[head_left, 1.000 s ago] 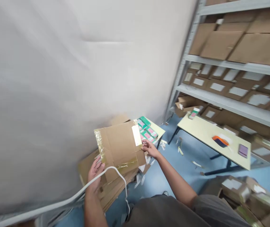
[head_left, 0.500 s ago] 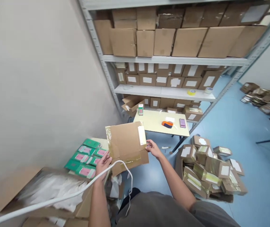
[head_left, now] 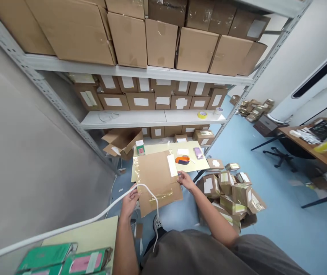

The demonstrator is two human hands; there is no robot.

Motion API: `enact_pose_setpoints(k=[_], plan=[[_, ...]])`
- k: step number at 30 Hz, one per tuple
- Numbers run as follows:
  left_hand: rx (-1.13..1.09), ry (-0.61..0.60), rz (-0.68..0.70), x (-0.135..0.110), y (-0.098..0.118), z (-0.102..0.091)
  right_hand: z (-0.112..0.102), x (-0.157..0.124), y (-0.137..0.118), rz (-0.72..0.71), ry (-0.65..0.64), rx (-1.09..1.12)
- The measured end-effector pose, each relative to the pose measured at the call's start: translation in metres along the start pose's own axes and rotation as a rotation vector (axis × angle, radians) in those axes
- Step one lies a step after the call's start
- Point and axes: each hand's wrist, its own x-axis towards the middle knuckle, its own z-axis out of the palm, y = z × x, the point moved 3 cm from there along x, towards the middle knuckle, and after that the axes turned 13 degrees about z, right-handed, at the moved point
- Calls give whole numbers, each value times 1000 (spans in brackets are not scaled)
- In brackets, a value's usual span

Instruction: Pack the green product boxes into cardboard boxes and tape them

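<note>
I hold a flattened brown cardboard box in front of me, with clear tape strips and a white label on it. My left hand grips its lower left edge, fingers closed on the cardboard. My right hand pinches its right edge just below the white label. The box hangs in the air above the near edge of a small pale yellow table. A white cable runs from the lower left across my left hand.
An orange tape dispenser, a purple item and a small green box lie on the yellow table. A metal shelf rack full of cartons stands behind. Small taped boxes are piled on the blue floor, right. Green packets lie on a near table.
My view has swung right from the white wall to the shelf rack and yellow table. Both hands have kept hold of the flattened box, which now sits over the table's near edge.
</note>
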Motion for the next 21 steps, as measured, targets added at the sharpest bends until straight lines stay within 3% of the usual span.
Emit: enact_pose_setpoints(k=[5, 10, 13, 16, 21], plan=[[-71, -24, 11, 88, 3, 14, 5, 52, -37, -37, 118, -37], [-101, -95, 16, 142, 6, 44, 0, 78, -36, -66, 225, -80], [-79, -119, -7, 158, 0, 86, -3, 84, -20, -14, 135, -168], [-19, -35, -65, 159, -12, 139, 0, 88, -2, -28, -10, -248], [106, 162, -113, 151, -29, 203, 11, 106, 17, -159, 67, -342]])
